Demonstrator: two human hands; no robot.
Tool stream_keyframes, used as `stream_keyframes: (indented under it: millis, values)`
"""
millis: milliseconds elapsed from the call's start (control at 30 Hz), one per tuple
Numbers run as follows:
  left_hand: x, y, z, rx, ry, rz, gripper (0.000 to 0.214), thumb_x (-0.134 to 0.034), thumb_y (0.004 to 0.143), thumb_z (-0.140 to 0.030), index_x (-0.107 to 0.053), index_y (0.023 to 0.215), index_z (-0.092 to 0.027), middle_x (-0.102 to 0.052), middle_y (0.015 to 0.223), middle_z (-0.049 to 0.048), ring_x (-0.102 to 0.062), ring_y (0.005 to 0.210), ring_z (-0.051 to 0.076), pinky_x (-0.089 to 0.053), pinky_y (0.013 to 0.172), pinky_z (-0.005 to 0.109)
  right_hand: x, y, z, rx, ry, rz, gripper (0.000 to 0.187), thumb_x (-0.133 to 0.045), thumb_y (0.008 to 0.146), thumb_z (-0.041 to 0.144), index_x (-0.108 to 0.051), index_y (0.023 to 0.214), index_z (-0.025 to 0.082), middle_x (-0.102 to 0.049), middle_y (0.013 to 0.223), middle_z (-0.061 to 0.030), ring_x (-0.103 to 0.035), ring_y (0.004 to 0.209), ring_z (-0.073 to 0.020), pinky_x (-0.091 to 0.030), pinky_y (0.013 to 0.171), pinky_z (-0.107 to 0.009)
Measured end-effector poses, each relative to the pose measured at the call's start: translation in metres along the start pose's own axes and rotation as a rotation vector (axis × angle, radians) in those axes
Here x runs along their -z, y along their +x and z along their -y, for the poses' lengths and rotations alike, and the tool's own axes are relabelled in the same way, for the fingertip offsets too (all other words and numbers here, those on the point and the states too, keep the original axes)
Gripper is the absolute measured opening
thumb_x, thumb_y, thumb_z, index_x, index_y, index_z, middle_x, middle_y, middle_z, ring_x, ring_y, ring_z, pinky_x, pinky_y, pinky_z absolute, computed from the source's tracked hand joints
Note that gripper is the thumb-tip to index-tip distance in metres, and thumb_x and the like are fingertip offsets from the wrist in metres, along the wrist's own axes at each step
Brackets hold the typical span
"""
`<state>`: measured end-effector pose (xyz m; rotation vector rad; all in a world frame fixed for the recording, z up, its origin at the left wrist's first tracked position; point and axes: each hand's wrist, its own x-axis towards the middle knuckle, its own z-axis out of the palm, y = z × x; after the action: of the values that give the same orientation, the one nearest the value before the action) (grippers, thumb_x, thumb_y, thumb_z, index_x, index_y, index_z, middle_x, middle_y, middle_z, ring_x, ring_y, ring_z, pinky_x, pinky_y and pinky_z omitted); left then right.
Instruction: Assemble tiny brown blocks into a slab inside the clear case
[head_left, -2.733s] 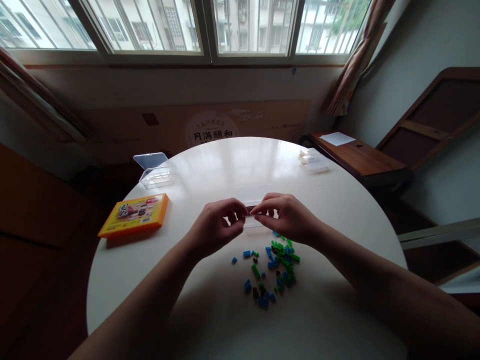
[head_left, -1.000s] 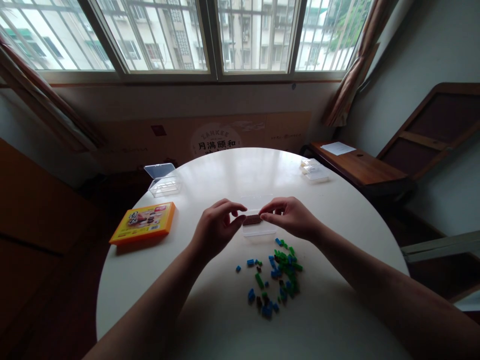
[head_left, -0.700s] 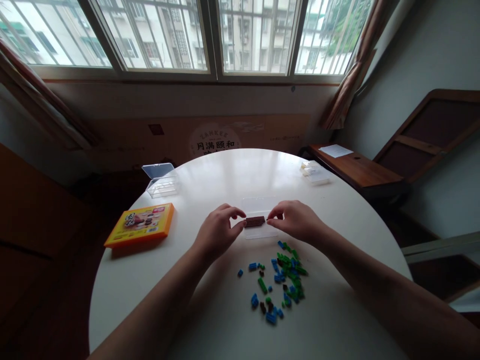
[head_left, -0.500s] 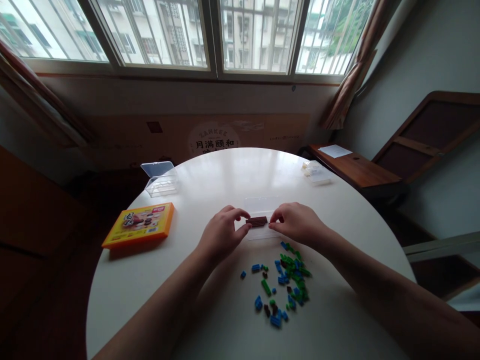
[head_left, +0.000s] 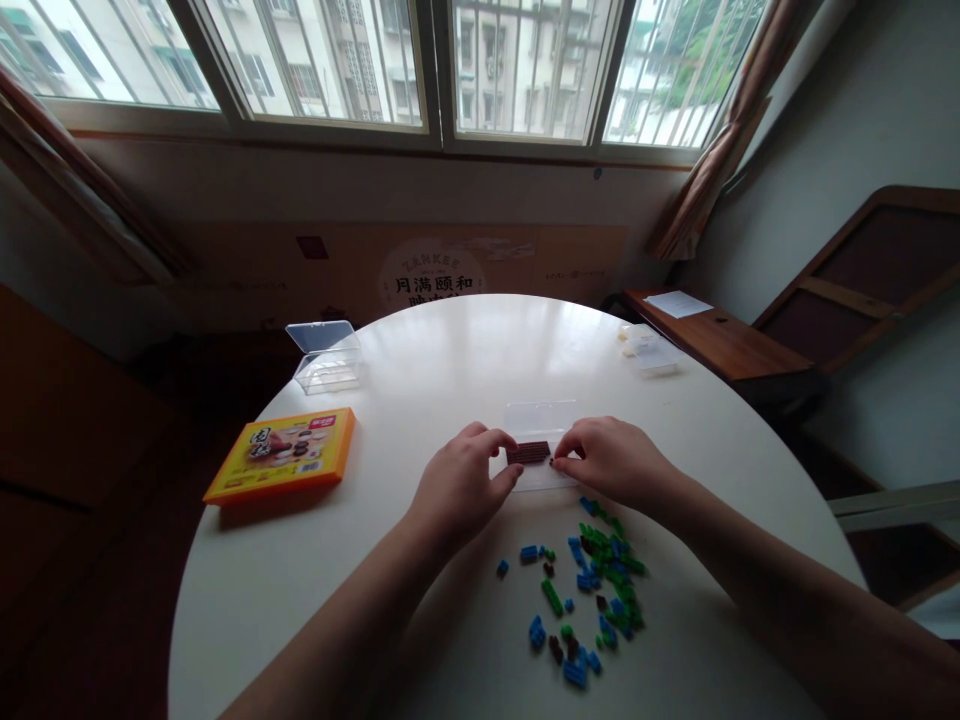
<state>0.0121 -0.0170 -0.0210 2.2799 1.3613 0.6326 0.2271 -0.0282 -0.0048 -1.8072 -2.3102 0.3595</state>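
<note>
A dark brown ridged block (head_left: 529,453) made of small building bricks lies in an open clear plastic box (head_left: 541,412). My left hand (head_left: 465,485) steadies its left end, with the index finger at the upper corner and the thumb at the lower edge. To the right of the block, my right hand (head_left: 611,460) has thumb and index finger pinched on a tiny brown brick (head_left: 552,462), just apart from the block. Closer to me lies a loose heap of green, blue and brown building bricks (head_left: 619,575).
A yellow-orange flat box (head_left: 289,455) lies at the table's left. Behind it stands an open clear case (head_left: 326,372). Another clear box (head_left: 651,352) with pale pieces sits at the far right. The round white table (head_left: 465,350) has a wooden desk (head_left: 720,335) beside it.
The view has shifted slightly, so the table things appear lower and further right. My left thumb has drawn a little away from the block's front. The right hand keeps its pinch.
</note>
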Motion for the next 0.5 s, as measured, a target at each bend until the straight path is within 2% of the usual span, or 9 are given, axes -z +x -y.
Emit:
stream_keyframes:
  millis: [500]
  values:
    - [-0.0016,-0.0015,-0.0009,-0.007,0.008,0.044,0.018,-0.065,0.08,-0.03,-0.068,0.096,-0.023,-0.065,0.096,0.0041,-0.06,0.07,0.017,-0.048,0.061,0.029,-0.006,0.0036,0.0018,-0.001,-0.03,-0.045,0.019,-0.061,0.083,0.038,-0.077,0.085,0.027,-0.074,0.087,-0.0027,-0.065,0.08,-0.0208,-0.043,0.064,-0.032]
